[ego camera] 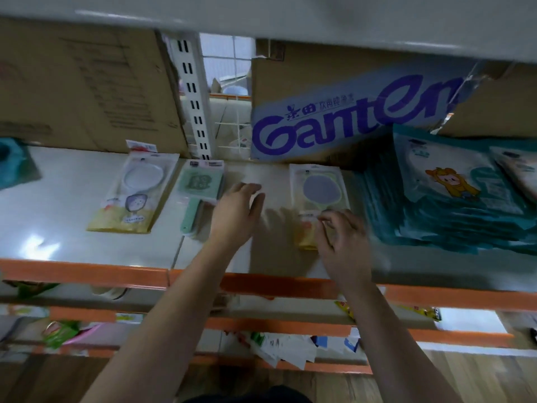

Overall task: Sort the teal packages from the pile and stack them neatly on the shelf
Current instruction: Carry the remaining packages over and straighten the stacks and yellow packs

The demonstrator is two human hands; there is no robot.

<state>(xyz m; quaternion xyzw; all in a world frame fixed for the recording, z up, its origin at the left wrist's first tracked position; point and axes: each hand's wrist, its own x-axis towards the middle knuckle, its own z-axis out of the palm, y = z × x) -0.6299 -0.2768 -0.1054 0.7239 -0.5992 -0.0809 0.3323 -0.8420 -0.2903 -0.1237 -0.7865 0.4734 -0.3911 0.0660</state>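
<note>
A thick stack of teal packages (421,222) lies on the right of the white shelf (72,228), which has an orange front edge. The top package shows a cartoon figure. My left hand (238,210) hovers open, fingers spread, over bare shelf between two packs. My right hand (341,234) has its fingers curled at the lower end of a yellow-green hand-mirror package (318,190) and seems to pinch it, just left of the teal stack. At the far left edge lies another teal item (13,165), blurred.
A white mirror package (133,193) and a green brush pack (200,187) lie left of my hands. Cardboard boxes, one printed "Ganten" (348,117), stand along the back. An upper shelf hangs close overhead. Lower shelves hold loose packets.
</note>
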